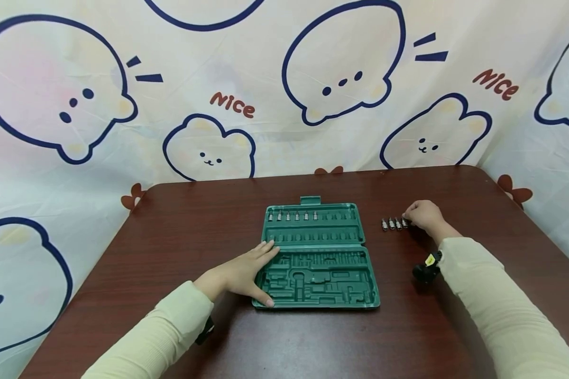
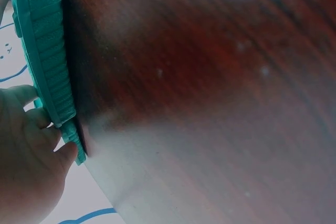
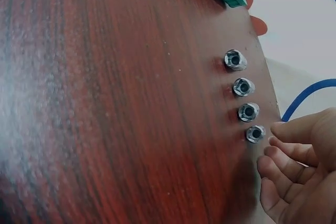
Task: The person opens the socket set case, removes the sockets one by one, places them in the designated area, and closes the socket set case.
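While left hand (image 1: 244, 268) rests spread on left edge of green case (image 1: 313, 230), grip wide, right hand (image 1: 424, 215) is right of case at row of four metal sockets (image 1: 391, 225) on counter (image 1: 194, 226). Its grip narrow, at socket farthest from case; cannot tell whether pinching it. Six small metal pieces (image 1: 288, 216) sit in left part of case's top row; case lies opened out flat.

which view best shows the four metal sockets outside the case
The right wrist view: the four metal sockets appear large, their open ends facing the camera. The head view shows them small, in a row by the right hand; the left wrist view shows none.
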Demonstrator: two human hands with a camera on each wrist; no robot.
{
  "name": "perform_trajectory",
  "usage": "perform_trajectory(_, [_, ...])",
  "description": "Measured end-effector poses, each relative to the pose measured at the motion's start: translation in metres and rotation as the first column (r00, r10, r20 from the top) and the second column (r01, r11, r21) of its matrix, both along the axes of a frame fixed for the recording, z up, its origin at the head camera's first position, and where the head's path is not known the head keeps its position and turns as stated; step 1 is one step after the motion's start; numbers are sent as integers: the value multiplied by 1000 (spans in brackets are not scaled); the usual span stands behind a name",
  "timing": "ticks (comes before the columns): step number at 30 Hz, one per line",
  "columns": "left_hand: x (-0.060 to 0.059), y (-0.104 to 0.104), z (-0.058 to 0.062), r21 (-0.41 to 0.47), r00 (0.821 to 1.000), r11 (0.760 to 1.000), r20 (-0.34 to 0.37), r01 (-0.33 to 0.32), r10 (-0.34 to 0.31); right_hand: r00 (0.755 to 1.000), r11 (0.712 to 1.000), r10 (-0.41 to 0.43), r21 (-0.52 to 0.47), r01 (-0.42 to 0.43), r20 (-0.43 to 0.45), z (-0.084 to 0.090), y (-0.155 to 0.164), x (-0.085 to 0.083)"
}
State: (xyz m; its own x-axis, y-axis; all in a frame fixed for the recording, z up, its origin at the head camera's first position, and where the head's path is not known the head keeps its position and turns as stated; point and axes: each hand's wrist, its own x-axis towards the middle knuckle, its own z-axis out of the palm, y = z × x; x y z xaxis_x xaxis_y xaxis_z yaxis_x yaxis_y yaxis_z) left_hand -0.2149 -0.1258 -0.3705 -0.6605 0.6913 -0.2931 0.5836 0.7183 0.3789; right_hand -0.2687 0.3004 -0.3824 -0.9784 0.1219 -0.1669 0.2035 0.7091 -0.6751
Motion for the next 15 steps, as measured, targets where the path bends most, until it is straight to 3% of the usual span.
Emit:
perform_trajectory(5, [-1,0,-1,-2,1000,1000,2,-5,5,999,997,-31,-77,32,13,5,-4,1])
perform_trajectory(15, [-2,1,-3,-8,1000,1000,-15,-4,4,999,971,6,-240,-13,-33,22,-28,1])
